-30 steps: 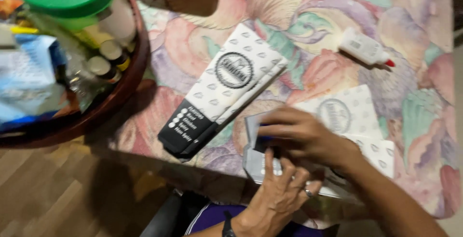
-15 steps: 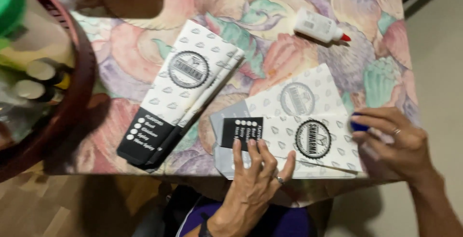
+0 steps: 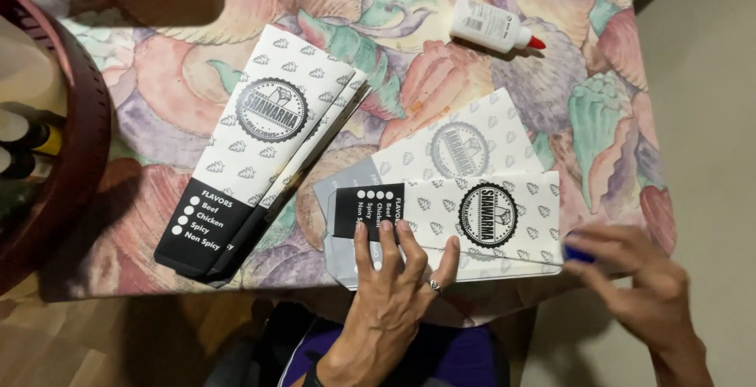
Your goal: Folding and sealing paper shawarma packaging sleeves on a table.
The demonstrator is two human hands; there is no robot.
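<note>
My left hand (image 3: 394, 277) lies flat, fingers spread, pressing the printed paper sleeve (image 3: 472, 218) onto the table (image 3: 504, 64). My right hand (image 3: 638, 285) pinches a small blue thing (image 3: 579, 253) at the sleeve's right end.

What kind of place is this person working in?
Probably a home table used for craft work: a floral tablecloth, a glue bottle, and printed paper food sleeves, one flattened under the left hand.
</note>
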